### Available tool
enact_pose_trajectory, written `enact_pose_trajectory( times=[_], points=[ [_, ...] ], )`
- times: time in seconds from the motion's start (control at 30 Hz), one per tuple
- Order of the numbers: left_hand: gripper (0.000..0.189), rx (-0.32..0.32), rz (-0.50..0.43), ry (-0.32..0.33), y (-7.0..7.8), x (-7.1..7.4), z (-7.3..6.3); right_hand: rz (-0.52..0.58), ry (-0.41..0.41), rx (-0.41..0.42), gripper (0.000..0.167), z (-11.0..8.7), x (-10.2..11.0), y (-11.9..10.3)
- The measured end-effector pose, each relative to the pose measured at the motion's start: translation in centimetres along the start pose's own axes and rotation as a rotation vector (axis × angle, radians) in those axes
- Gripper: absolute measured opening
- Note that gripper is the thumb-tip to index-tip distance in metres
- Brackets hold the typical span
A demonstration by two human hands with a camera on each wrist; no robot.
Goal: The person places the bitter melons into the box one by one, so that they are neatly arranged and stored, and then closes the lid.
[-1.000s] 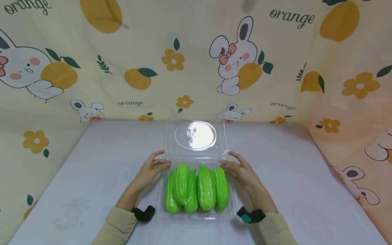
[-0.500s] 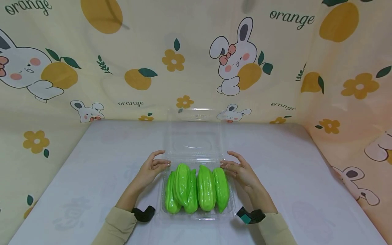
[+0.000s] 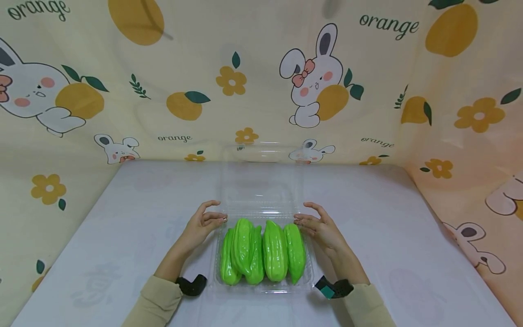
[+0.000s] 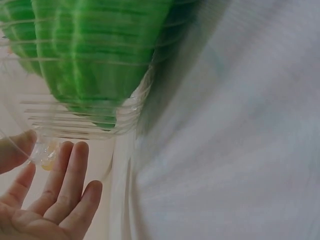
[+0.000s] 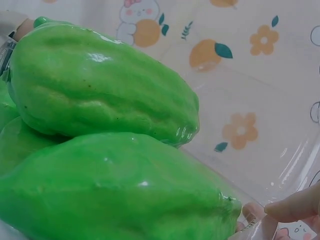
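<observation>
A clear plastic clamshell box (image 3: 269,290) lies on the table with its hinged lid (image 3: 261,181) raised at the back. Several glossy green, ridged, gourd-like vegetables (image 3: 275,252) sit side by side in its base. My left hand (image 3: 201,229) is at the back left corner; the left wrist view shows the thumb (image 4: 17,152) and fingers pinching the box there. At the back right corner my right hand (image 3: 324,231) pinches the rim. In the right wrist view its thumb (image 5: 295,204) presses the plastic edge, with fingertips showing through from the other side.
A white cloth covers the table (image 3: 122,254). Cream curtains (image 3: 261,68) printed with rabbits and oranges stand at the back and both sides. Black wrist bands (image 3: 192,285) sit beside the box's front corners.
The lid's top edge has risen a little, and the bright oval glare on it has gone. Both hands and the green vegetables have stayed in place.
</observation>
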State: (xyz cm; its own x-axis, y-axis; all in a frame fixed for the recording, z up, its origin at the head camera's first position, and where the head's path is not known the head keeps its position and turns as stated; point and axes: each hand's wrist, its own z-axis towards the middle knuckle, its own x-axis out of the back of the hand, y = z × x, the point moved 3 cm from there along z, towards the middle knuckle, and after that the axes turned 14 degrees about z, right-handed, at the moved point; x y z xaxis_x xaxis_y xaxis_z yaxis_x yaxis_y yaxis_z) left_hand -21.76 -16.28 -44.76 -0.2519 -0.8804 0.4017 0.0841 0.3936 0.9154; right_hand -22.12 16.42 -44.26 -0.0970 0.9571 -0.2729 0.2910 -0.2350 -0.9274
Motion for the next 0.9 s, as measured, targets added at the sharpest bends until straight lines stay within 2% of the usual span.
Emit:
enact_pose_trajectory(
  times=[0.37,0.63,0.9],
  points=[
    [0.049,0.002,-0.003,0.000,0.13,0.03,0.04,0.009,-0.018,0.001,0.050,-0.08,0.05,-0.08],
    [0.046,0.004,0.007,0.006,0.09,0.00,0.08,0.046,-0.040,0.007,0.034,-0.17,0.00,-0.14],
    [0.054,-0.029,0.030,0.065,0.30,0.21,-0.05,0.051,-0.045,-0.011,0.030,-0.14,0.02,-0.12]
  ],
)
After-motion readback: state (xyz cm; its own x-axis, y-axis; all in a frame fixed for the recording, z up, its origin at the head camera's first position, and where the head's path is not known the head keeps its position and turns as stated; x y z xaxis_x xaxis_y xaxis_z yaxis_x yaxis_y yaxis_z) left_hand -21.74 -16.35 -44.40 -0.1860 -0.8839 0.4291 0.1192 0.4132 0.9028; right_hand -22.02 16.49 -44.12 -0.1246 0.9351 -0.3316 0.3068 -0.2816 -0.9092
